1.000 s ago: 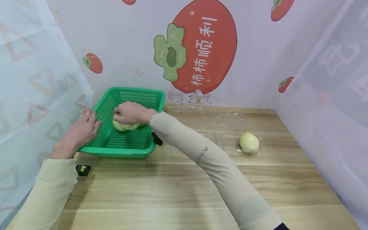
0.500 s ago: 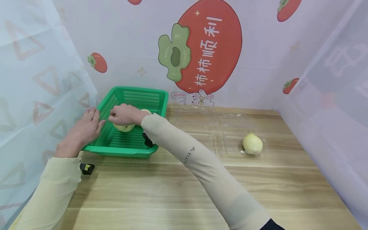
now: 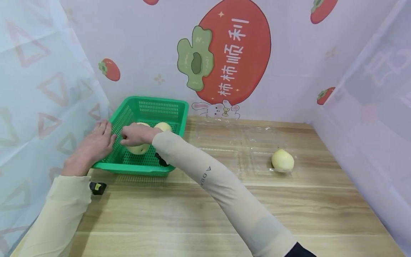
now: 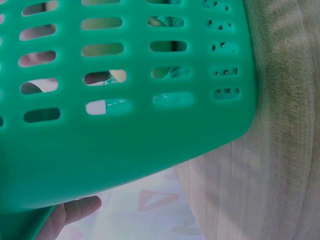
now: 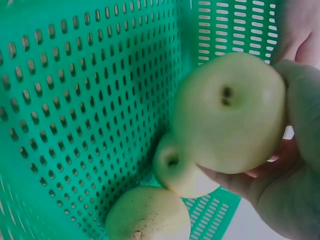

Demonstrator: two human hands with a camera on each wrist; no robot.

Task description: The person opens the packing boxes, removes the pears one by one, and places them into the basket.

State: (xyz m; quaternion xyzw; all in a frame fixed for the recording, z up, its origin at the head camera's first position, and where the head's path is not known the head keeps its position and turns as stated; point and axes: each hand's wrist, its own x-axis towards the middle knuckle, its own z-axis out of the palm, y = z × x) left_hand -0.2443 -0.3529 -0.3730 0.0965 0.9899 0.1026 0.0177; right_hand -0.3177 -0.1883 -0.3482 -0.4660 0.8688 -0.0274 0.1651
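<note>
My right hand (image 3: 136,134) is inside the green plastic basket (image 3: 135,169), gripping a pale yellow pear (image 5: 230,112) with thumb and fingers round it. Two more pears lie in the basket beside and below it, one pear (image 5: 187,180) in the middle and another pear (image 5: 150,215) nearer the camera in the right wrist view. On the left rim of the basket rests my left hand (image 3: 97,142), fingers laid out fairly straight. The left wrist view shows the slotted basket wall (image 4: 125,145) and a finger (image 4: 82,209) past the rim.
To the right on the wooden table (image 3: 192,210), a single pear (image 3: 282,160) sits in a clear plastic tray (image 3: 257,157). Printed cloth walls (image 3: 289,71) stand behind and at both sides. A black wrist device (image 3: 97,188) shows by the left sleeve.
My right hand has shifted a little left and toward me inside the basket, uncovering pears behind it. The left hand stays on the rim; the head view has turned slightly.
</note>
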